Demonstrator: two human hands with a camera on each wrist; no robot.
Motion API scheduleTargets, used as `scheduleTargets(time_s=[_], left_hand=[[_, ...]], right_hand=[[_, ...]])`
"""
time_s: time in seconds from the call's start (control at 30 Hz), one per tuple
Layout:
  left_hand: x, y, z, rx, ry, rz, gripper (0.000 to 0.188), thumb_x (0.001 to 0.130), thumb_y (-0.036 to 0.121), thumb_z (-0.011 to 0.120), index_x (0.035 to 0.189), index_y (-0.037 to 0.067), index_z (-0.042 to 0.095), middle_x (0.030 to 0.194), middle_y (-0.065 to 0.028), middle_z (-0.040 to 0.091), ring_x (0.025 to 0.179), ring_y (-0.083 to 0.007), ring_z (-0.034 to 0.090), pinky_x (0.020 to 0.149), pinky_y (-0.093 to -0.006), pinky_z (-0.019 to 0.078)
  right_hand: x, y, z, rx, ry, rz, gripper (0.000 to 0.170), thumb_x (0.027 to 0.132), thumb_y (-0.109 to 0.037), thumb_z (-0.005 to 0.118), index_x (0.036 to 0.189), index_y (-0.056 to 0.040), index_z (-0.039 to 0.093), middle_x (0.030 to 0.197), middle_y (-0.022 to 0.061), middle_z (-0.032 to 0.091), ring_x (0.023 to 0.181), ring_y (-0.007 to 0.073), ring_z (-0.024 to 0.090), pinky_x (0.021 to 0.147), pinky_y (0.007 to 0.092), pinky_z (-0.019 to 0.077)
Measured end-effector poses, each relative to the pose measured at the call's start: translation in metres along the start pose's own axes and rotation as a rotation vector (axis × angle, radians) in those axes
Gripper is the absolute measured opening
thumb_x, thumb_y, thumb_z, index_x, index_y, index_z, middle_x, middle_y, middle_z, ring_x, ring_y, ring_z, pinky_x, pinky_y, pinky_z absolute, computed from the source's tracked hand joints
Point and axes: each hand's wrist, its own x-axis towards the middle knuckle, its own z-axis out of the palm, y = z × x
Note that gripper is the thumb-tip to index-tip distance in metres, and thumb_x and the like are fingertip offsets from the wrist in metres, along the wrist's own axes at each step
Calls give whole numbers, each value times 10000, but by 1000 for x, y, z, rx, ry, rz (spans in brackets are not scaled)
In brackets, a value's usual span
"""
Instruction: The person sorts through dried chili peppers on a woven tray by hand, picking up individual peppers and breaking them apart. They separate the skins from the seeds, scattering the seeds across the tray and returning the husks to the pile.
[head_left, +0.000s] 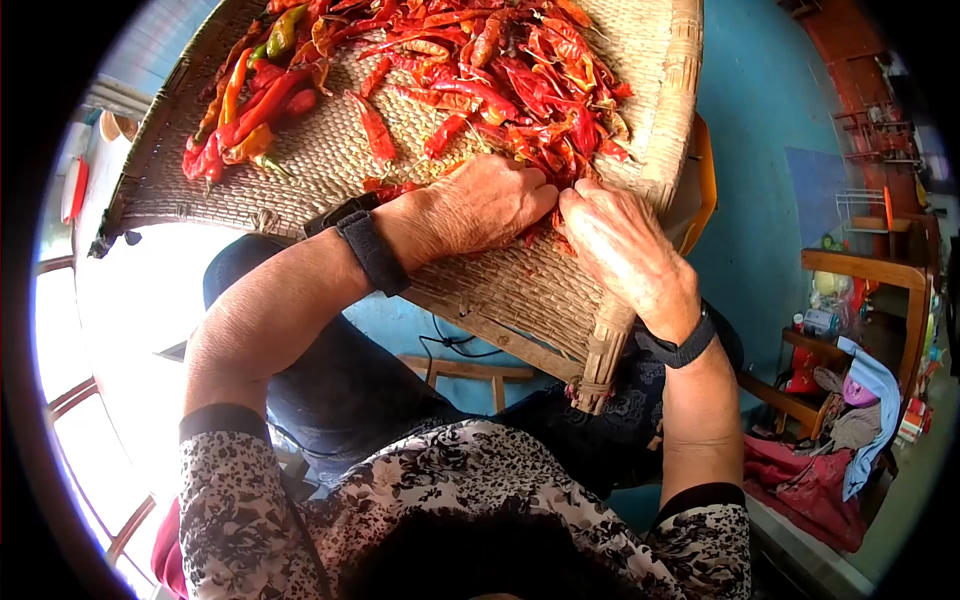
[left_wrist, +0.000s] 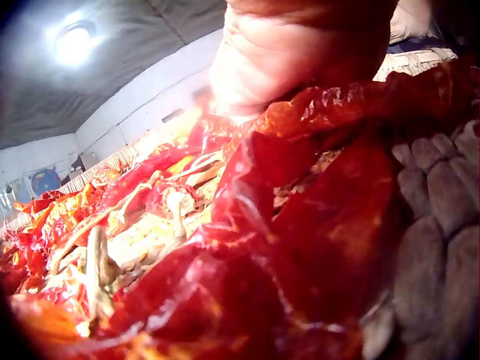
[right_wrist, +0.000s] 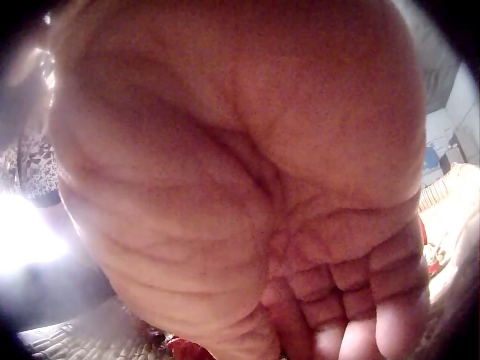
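Both hands meet knuckle to knuckle over a woven tray (head_left: 330, 135) of dried red chilies (head_left: 510, 80). The left hand (head_left: 490, 205) comes in with its fingers curled down and pinches a red chili (head_left: 545, 222) that shows just below the knuckles. On the other side of that chili, the right hand (head_left: 625, 245) has its fingers and thumb closed on it; the fingertips are hidden from above. In the right wrist view the curled fingers (right_wrist: 401, 322) fill the lower right. Glossy red chili skins (left_wrist: 330, 225) lie right below the left hand in the left wrist view.
The tray rests across the person's lap, its wooden-edged corner (head_left: 595, 375) toward the body. Fresher orange and red peppers (head_left: 250, 110) lie at its left. A wooden chair with cloths (head_left: 800, 490) stands at right, a low wooden stool (head_left: 470, 370) beneath.
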Motion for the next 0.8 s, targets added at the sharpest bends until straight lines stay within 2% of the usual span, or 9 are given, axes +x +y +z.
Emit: scheduleTargets(time_s=[0.17, 0.6, 0.7, 0.77, 0.8], left_hand=[[0, 0, 0, 7, 3, 5, 110, 813, 125, 569, 872, 33, 570, 780, -108, 590, 718, -288, 633, 631, -377, 519], [0, 1, 2, 12, 21, 7, 113, 806, 131, 575, 867, 36, 570, 782, -104, 586, 721, -283, 634, 628, -379, 516], [0, 2, 0, 38, 4, 1, 118, 805, 137, 578, 868, 37, 569, 781, -107, 584, 717, -283, 633, 628, -378, 517], [1, 2, -3, 33, -2, 0, 117, 807, 138, 578, 865, 37, 567, 784, -108, 584, 721, -281, 632, 628, -373, 517], [1, 3, -3, 28, -7, 0, 116, 808, 139, 577, 862, 37, 564, 786, -108, 583, 724, -278, 632, 628, -368, 518]], right_hand=[[-4, 4, 8, -10, 69, -19, 364, 835, -62, 594, 1189, -23, 517, 1162, 149, 519, 1169, 305, 499, 1020, 407, 406], [0, -2, 0, -51, 40, -23, 350, 842, -70, 570, 1182, -9, 515, 1144, 148, 520, 1160, 303, 505, 1023, 396, 412], [7, -4, -5, -51, -66, 34, 345, 844, -72, 558, 1180, -8, 510, 1141, 152, 514, 1171, 301, 497, 1032, 388, 405], [14, -7, -8, -91, -287, 147, 326, 840, -69, 551, 1158, -13, 511, 1126, 149, 510, 1156, 295, 498, 1025, 385, 408], [11, -4, -3, -88, -290, 149, 326, 840, -69, 551, 1158, -13, 511, 1126, 149, 510, 1156, 295, 498, 1025, 385, 408]])
